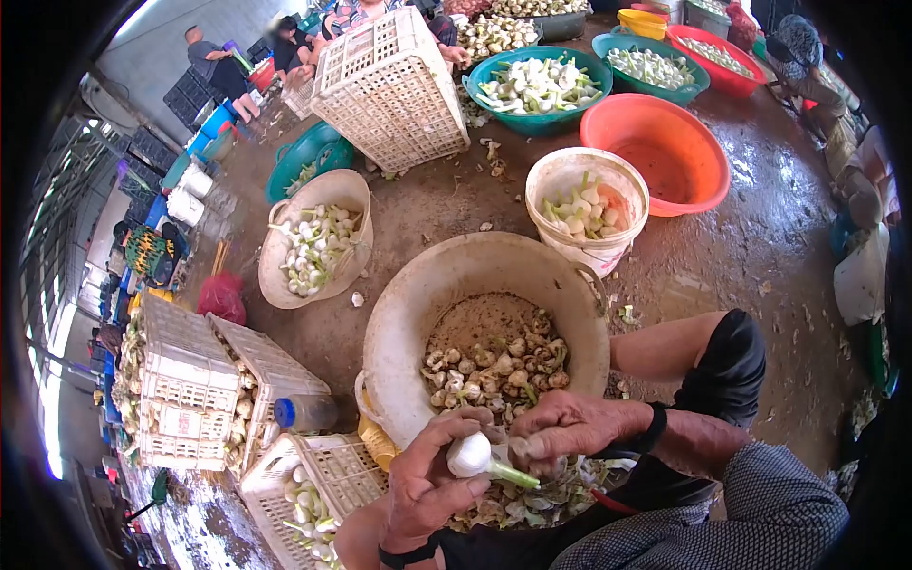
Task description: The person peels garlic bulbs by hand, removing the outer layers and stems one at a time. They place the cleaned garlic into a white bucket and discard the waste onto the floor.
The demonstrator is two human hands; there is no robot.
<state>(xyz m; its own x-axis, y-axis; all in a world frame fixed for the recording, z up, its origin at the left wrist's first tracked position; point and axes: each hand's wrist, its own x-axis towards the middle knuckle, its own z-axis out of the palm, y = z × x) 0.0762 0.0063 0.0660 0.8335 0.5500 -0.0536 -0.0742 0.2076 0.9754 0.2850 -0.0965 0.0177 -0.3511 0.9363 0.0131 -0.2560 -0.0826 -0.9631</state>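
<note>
A peeled white garlic bulb with a short green stem sits in my left hand, whose fingers and thumb are closed around it. Close beside the stem is my right hand, its fingers bent together and slightly blurred. What they pinch is brownish and hard to make out. Both hands are over the near rim of a large beige tub, which holds several brown-skinned garlic bulbs. Under my hands, a heap of loose garlic skins and leaves lies near my lap.
A beige basin and a white bucket with peeled garlic stand beyond the tub. An orange basin and green basins stand farther back. Plastic crates and a blue-capped bottle are at left. People sit and stand around.
</note>
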